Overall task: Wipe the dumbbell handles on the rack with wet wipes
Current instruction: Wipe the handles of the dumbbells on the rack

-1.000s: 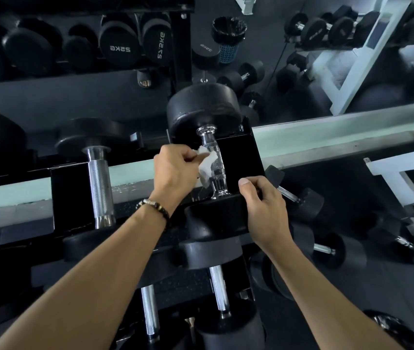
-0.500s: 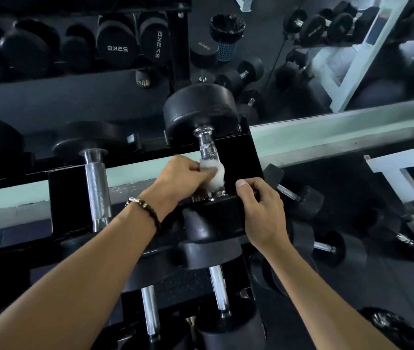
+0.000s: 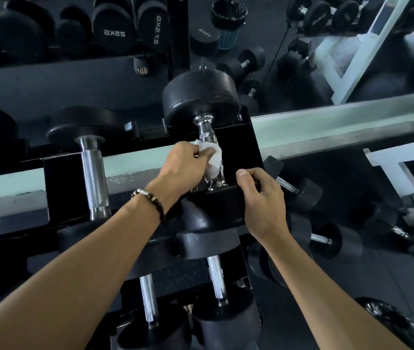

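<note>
L hand [image 3: 183, 164] curled round white wet wipe [image 3: 212, 159], wrapping it on chrome dumbbell handle [image 3: 207, 137] mid-rack, handle's long axis running away from viewer, far head [image 3: 199, 97] beyond grip, R hand [image 3: 261, 198] clasping near head [image 3: 216, 208] just below-right of grip, 2nd handle [image 3: 93, 178] well left.

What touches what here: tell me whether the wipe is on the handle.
Touching. The head view shows the left hand pressing the wipe around the handle, with no gap between them.
</note>
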The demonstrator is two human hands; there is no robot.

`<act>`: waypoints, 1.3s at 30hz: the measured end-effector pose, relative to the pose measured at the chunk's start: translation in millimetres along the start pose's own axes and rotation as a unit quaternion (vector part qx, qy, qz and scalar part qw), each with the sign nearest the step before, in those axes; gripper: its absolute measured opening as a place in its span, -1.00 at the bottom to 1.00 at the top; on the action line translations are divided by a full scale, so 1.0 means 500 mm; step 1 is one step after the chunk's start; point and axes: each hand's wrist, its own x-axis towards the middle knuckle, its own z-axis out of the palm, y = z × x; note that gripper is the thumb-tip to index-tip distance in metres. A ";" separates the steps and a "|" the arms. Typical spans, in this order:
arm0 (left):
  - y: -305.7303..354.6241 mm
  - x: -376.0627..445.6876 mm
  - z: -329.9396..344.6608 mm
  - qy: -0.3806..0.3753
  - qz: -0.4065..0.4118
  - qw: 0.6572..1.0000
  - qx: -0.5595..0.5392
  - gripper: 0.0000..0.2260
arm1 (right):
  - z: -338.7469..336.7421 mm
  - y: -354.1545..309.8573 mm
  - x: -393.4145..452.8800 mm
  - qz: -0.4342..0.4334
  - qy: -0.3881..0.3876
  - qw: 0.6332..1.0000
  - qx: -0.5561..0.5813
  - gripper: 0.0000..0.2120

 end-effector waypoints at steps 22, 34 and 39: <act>0.008 0.017 0.010 -0.031 -0.052 0.965 -0.256 -0.78 | -0.001 0.010 0.005 -0.014 -0.007 1.000 0.001 -0.71; -0.039 0.009 -0.022 -0.154 0.026 0.978 -0.138 -0.63 | -0.002 0.007 0.003 -0.017 -0.011 1.000 0.009 -0.70; -0.026 0.027 -0.008 -0.089 -0.017 0.982 -0.166 -0.86 | -0.003 0.005 0.001 -0.005 -0.014 1.000 0.003 -0.66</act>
